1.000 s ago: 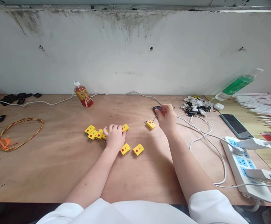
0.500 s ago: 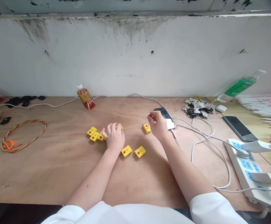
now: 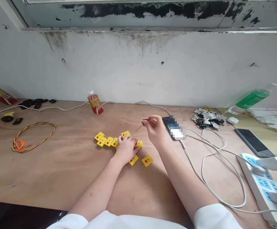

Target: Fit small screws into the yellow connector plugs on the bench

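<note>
My left hand (image 3: 127, 148) is closed, its fingertips around a small yellow plug (image 3: 138, 144) with only its right part showing. My right hand (image 3: 155, 131) pinches a thin stick (image 3: 138, 128), whose tip points down and left above the table. More yellow plugs with metal pins, each bearing a red dot and a dark dot, form a row left of my left hand, with one plug (image 3: 101, 142) near its outer end. Another plug (image 3: 125, 133) sits just behind my left fingers. Nearer to me are a partly covered plug (image 3: 133, 160) and a separate one (image 3: 147, 160).
A charging phone (image 3: 169, 124) lies beyond my right hand, its cable looping rightward to a power strip (image 3: 257, 181). Farther right are small black and white parts (image 3: 207, 119) and a second phone (image 3: 254, 142). A drink bottle (image 3: 95, 103) stands behind; coiled wire (image 3: 33, 127) lies left.
My view has tilted up slightly. My right hand has raised the stick off the plug it was touching, which no longer shows there. A plug now shows at my left fingertips.
</note>
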### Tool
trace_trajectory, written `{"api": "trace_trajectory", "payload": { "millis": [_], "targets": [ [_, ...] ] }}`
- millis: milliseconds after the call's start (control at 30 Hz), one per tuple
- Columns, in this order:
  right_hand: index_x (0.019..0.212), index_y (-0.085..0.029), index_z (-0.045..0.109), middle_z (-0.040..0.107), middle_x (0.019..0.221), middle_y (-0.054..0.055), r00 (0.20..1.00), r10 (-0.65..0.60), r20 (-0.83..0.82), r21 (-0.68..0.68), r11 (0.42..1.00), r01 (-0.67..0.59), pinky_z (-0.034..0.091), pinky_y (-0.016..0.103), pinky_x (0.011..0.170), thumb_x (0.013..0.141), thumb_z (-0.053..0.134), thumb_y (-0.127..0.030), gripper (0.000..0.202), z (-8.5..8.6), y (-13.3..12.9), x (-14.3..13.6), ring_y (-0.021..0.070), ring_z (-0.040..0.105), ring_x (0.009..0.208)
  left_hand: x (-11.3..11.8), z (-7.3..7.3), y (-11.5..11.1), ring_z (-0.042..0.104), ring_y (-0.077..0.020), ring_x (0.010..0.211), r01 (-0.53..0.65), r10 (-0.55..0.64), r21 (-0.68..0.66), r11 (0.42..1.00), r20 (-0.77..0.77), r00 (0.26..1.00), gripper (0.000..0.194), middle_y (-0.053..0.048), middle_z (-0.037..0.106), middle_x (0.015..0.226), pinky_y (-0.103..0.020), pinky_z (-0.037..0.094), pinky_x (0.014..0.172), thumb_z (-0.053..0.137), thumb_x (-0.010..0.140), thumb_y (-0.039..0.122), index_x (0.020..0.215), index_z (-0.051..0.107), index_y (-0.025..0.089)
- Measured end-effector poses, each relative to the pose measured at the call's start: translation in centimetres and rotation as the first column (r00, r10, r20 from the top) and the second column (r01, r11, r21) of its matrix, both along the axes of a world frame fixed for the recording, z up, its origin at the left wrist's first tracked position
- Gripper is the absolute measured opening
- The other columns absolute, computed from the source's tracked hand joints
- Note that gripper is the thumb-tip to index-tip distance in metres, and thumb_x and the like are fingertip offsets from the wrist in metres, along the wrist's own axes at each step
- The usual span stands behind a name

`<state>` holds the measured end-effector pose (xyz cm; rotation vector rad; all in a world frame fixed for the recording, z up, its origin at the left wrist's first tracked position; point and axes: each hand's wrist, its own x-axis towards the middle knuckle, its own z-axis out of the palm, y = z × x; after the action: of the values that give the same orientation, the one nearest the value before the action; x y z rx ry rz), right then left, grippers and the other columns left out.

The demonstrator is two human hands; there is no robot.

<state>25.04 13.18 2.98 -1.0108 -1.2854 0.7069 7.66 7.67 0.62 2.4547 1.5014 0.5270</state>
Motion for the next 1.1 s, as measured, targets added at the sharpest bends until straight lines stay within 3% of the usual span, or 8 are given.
{"api": "trace_trajectory", "payload": {
  "millis": [133, 267, 433, 567, 700, 900, 1000, 1100],
  "targets": [
    [0.105, -0.029, 0.051, 0.076, 0.103, 0.005, 0.997, 0.057, 0.044, -0.027, 0.998, -0.056, 0.058, 0.042, 0.089, 0.091, 0.063, -0.04, 0.022, 0.0, 3.7, -4.1, 0.0216, 0.074, 0.096, -0.3, -0.4, 0.1, 0.057, -0.0281, 0.115, -0.045, 0.045, 0.0, 0.999, -0.01, 0.999, 0.018, -0.006, 0.073, 0.11, -0.052, 0.028, 0.108, 0.069, 0.09, 0.036, 0.105, 0.069, 0.025],
    [0.104, -0.028, 0.053, 0.076, 0.106, 0.006, 0.977, 0.134, 0.164, -0.079, 0.989, -0.122, 0.058, 0.041, 0.087, 0.092, 0.058, -0.039, 0.017, -1.2, 6.3, -7.7, 0.021, 0.073, 0.095, -0.6, -0.7, 0.2, 0.058, -0.028, 0.112, -0.059, 0.058, -0.029, 0.998, -0.025, 0.998, 0.023, -0.006, 0.073, 0.11, -0.05, 0.031, 0.104, 0.069, 0.09, 0.04, 0.11, 0.07, 0.028],
    [0.107, -0.029, 0.053, 0.074, 0.112, 0.007, 0.95, 0.159, 0.269, -0.082, 0.986, -0.142, 0.056, 0.043, 0.09, 0.094, 0.053, -0.039, 0.017, -2.6, 7.2, -9.4, 0.0211, 0.071, 0.098, -0.8, -0.9, 0.4, 0.06, -0.0286, 0.11, -0.049, 0.048, -0.026, 0.998, -0.031, 0.998, 0.025, -0.006, 0.073, 0.107, -0.048, 0.034, 0.1, 0.072, 0.087, 0.043, 0.107, 0.073, 0.029],
    [0.105, -0.029, 0.054, 0.075, 0.108, 0.006, 0.936, 0.162, 0.312, -0.092, 0.986, -0.14, 0.056, 0.044, 0.09, 0.094, 0.052, -0.039, 0.015, -2.5, 7.0, -9.5, 0.0208, 0.071, 0.096, -0.8, -0.8, 0.4, 0.06, -0.0289, 0.111, -0.057, 0.056, -0.039, 0.998, -0.037, 0.998, 0.022, -0.007, 0.073, 0.108, -0.048, 0.033, 0.099, 0.067, 0.091, 0.044, 0.106, 0.074, 0.03],
    [0.106, -0.028, 0.055, 0.075, 0.11, 0.006, 0.952, 0.128, 0.278, -0.054, 0.992, -0.118, 0.056, 0.042, 0.089, 0.093, 0.055, -0.041, 0.018, -1.5, 6.0, -8.2, 0.0207, 0.072, 0.096, -0.9, -0.3, 0.2, 0.059, -0.0292, 0.113, -0.043, 0.042, -0.054, 0.998, -0.031, 0.999, 0.025, -0.008, 0.073, 0.108, -0.047, 0.033, 0.096, 0.061, 0.094, 0.045, 0.11, 0.073, 0.029],
    [0.108, -0.027, 0.05, 0.076, 0.104, 0.006, 0.988, 0.012, 0.157, -0.001, 1.0, -0.012, 0.059, 0.04, 0.087, 0.091, 0.061, -0.046, 0.028, 0.4, 2.2, -2.3, 0.0193, 0.074, 0.089, -0.5, 0.0, -0.2, 0.059, -0.0274, 0.11, 0.012, -0.013, -0.029, 1.0, -0.026, 1.0, 0.024, -0.008, 0.073, 0.11, -0.046, 0.032, 0.097, 0.06, 0.096, 0.04, 0.111, 0.072, 0.027],
    [0.109, -0.027, 0.048, 0.075, 0.103, 0.006, 0.996, -0.034, 0.082, -0.01, 0.999, 0.035, 0.06, 0.041, 0.086, 0.091, 0.062, -0.05, 0.032, 0.4, -0.2, 0.7, 0.0194, 0.074, 0.089, -0.1, -0.1, -0.2, 0.059, -0.0267, 0.112, 0.039, -0.039, -0.03, 0.999, 0.005, 0.999, 0.024, -0.007, 0.074, 0.111, -0.045, 0.032, 0.098, 0.059, 0.096, 0.041, 0.111, 0.072, 0.027],
    [0.11, -0.026, 0.047, 0.074, 0.1, 0.006, 0.997, -0.074, -0.025, -0.014, 0.997, 0.074, 0.061, 0.043, 0.085, 0.09, 0.063, -0.051, 0.036, -0.6, -2.2, 2.8, 0.0199, 0.075, 0.088, 0.2, 0.0, -0.2, 0.059, -0.0264, 0.112, -0.025, 0.025, -0.008, 1.0, 0.047, 0.999, 0.027, -0.007, 0.074, 0.109, -0.045, 0.032, 0.098, 0.056, 0.097, 0.045, 0.105, 0.073, 0.026]
  ]
}}
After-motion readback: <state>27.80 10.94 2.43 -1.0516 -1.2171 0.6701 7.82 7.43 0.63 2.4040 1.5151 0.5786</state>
